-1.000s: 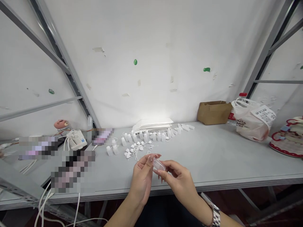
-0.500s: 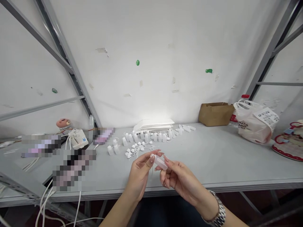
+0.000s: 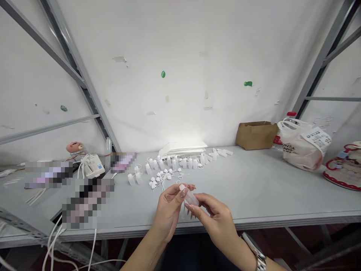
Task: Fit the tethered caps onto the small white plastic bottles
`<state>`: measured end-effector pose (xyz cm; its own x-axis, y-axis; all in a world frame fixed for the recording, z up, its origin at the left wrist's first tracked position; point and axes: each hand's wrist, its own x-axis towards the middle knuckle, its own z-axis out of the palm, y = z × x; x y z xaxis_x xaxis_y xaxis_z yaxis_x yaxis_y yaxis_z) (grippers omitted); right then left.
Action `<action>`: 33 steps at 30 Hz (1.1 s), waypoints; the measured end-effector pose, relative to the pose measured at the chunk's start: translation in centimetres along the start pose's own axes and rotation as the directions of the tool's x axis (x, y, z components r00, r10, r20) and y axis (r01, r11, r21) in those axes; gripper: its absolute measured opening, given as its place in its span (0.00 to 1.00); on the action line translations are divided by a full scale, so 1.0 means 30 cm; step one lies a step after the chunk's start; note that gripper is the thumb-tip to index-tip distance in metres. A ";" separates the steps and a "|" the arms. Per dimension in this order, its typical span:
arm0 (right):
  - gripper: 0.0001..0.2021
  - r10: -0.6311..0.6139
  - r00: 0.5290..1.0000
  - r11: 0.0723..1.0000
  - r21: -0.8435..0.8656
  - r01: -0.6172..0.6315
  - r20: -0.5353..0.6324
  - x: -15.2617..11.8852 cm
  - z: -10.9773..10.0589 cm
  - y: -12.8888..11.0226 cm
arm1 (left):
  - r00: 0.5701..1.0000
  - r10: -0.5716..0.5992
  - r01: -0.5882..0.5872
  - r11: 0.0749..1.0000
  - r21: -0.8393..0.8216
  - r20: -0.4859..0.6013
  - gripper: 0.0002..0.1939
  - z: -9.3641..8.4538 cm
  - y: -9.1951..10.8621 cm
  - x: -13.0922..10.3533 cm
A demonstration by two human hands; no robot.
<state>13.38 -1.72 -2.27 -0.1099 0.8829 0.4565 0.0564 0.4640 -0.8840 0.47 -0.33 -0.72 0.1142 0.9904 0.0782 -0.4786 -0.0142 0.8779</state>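
Between my hands is a small translucent plastic bottle (image 3: 191,198), tilted, with a white cap (image 3: 182,187) at its upper left end. My left hand (image 3: 171,205) pinches it near the cap. The fingers of my right hand (image 3: 216,212) are closed round its lower body. Beyond my hands, several loose white caps with thin straps (image 3: 162,177) lie in a loose group. Behind them stand several small bottles like it (image 3: 175,162), some capped. A few more bottles (image 3: 225,152) lie on their sides at the back.
A flat white stack (image 3: 184,148) lies against the wall. Phones (image 3: 87,203), cables and a power strip (image 3: 94,165) occupy the left. On the right are an open brown box (image 3: 256,136), a plastic bag (image 3: 303,150) and a red-trimmed object (image 3: 342,169). The grey table's edge (image 3: 282,221) runs in front.
My right hand has turned and shifted its grip on the bottle, with its thumb now lower. The cap shows more clearly. My left hand stays nearly in place.
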 end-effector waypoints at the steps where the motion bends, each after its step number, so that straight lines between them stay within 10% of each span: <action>1: 0.07 0.068 0.997 0.995 0.069 -0.069 0.023 0.001 0.001 -0.008 | 1.000 0.004 -0.004 1.000 0.012 0.013 0.08 0.000 0.004 -0.003; 6: 0.11 0.303 0.931 0.834 0.416 -0.362 0.201 0.025 -0.006 -0.032 | 0.999 0.033 -0.034 0.997 0.062 0.017 0.09 0.008 0.029 -0.008; 12: 0.14 0.307 0.838 0.613 0.580 -0.537 0.452 0.058 -0.034 -0.037 | 0.999 0.027 -0.029 0.999 0.042 0.026 0.13 0.004 0.038 0.001; 22: 0.12 0.188 0.979 0.943 0.263 -0.203 0.084 0.035 -0.015 -0.028 | 0.991 0.106 -0.098 0.991 0.094 -0.083 0.09 -0.014 0.020 0.007; 33: 0.08 0.077 0.996 0.996 0.040 -0.078 0.034 0.007 -0.015 -0.011 | 0.998 0.042 -0.042 0.999 -0.012 -0.037 0.13 0.000 0.009 0.003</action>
<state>13.78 -1.65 -1.85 -0.1394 0.9130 0.3834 0.0252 0.3903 -0.9203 0.37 -0.25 -0.48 0.0618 0.9933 0.0972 -0.4931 -0.0543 0.8683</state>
